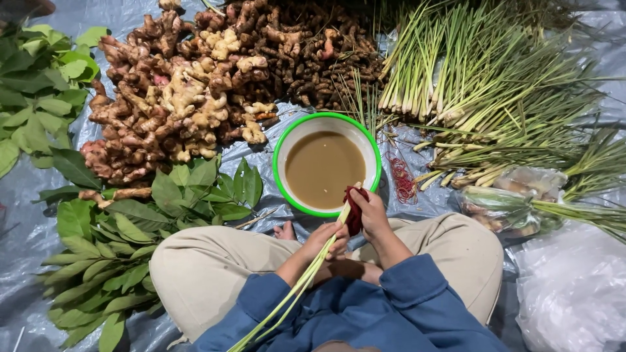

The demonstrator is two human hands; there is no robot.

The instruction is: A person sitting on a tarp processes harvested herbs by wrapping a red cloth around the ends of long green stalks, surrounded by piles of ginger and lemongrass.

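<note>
Both hands meet before the crossed legs, left hand (324,236) and right hand (369,213) curled closed.

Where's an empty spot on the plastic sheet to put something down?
Bare tarp shows in small patches: right of the green-rimmed bowl, beside the red rubber bands, and between bowl and leaves near the knee. It is crowded above, with ginger and lemongrass, and along the left, with leaves.

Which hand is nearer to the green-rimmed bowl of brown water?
Right. The right hand, holding a dark red cloth, sits just below the bowl's rim; the left hand grips the lemongrass stalk lower down.
</note>
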